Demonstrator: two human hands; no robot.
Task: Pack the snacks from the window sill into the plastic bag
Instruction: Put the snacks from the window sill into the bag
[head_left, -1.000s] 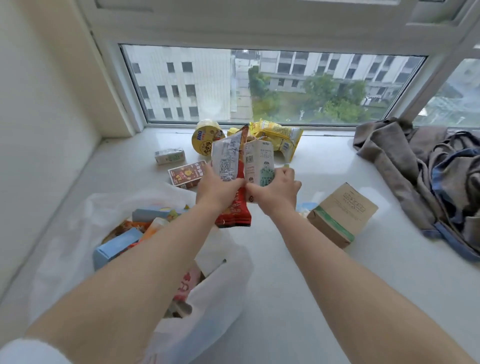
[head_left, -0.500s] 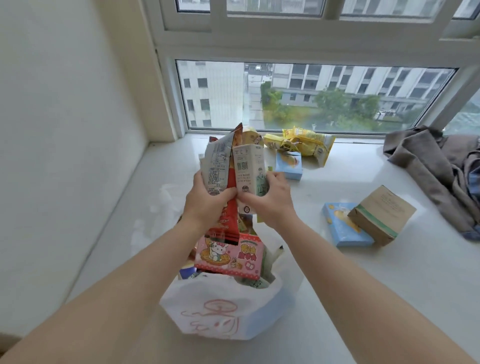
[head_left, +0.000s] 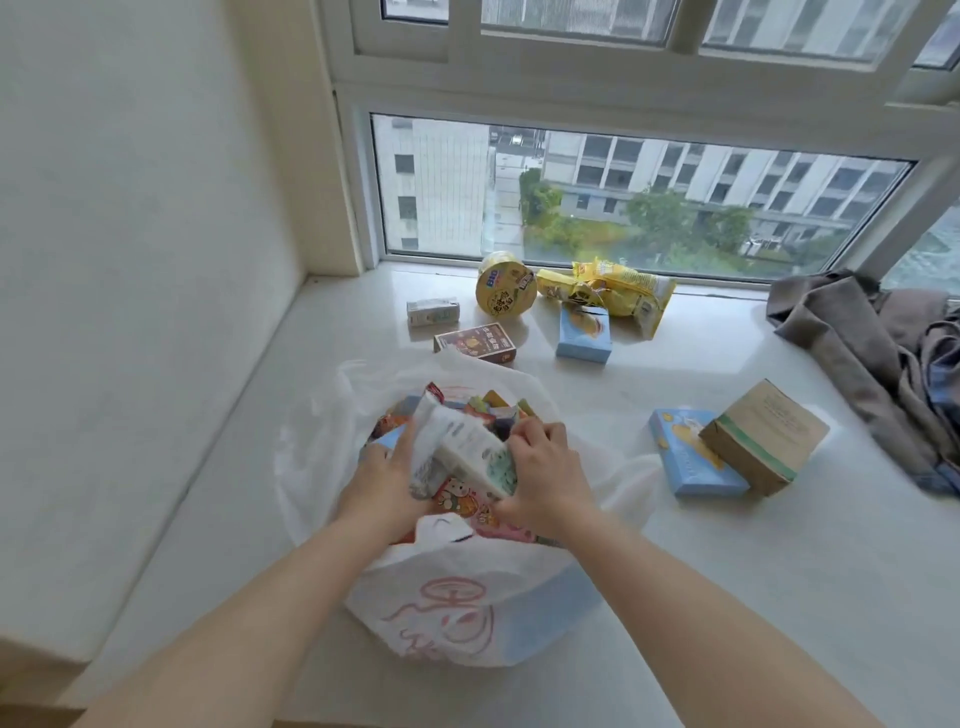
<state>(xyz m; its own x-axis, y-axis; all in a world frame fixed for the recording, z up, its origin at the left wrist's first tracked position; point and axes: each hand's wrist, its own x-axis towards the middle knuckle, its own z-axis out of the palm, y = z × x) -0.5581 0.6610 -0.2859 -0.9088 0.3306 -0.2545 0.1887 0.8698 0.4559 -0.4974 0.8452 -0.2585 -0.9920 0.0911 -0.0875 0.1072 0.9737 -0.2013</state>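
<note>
Task partly complete. My left hand (head_left: 387, 475) grips a pale printed snack packet (head_left: 434, 441) and my right hand (head_left: 545, 478) grips a small white-and-green carton (head_left: 480, 460); both grips are closed round these items, held low in the mouth of the white plastic bag (head_left: 467, 608), which stands on the near left of the window sill (head_left: 779, 597). The bag already holds several packets, a pink one (head_left: 467, 506) uppermost. Still outstanding on the sill: a small white carton (head_left: 432, 312), a yellow cup tub (head_left: 505, 291) and yellow crisp bags (head_left: 613, 291) at the far side by the glass; a brown box (head_left: 475, 343) and a blue box (head_left: 584, 332) just beyond the bag; a second blue box (head_left: 685, 462) touching a cardboard box (head_left: 763, 436) to the right. In my judgement, roughly half the load remains.
</note>
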